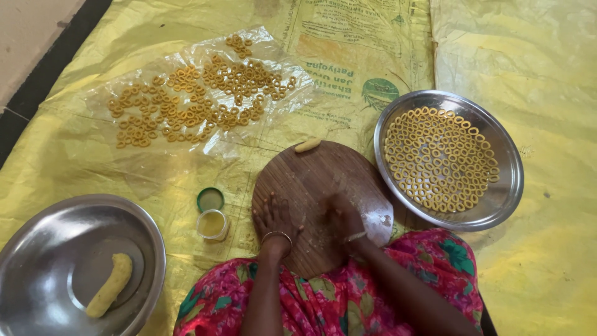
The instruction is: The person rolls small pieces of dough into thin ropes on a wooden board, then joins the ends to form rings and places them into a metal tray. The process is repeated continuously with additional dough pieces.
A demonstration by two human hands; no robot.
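Both hands [308, 218] press flat on round wooden board [323, 186] (grainy).

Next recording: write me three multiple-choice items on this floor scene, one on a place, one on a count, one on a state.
1. Where does the big dough roll lie?
A. In the steel bowl at left
B. On the plastic sheet
C. Among the rings

2. How many steel vessels show?
A. One
B. Two
C. Four

3. How is the small jar?
A. Capped
B. Tipped over
C. Open, lid beside it

Key: 1 A, it rests inside that bowl. 2 B, the bowl and the ring-filled plate. 3 C, the green lid lies apart.
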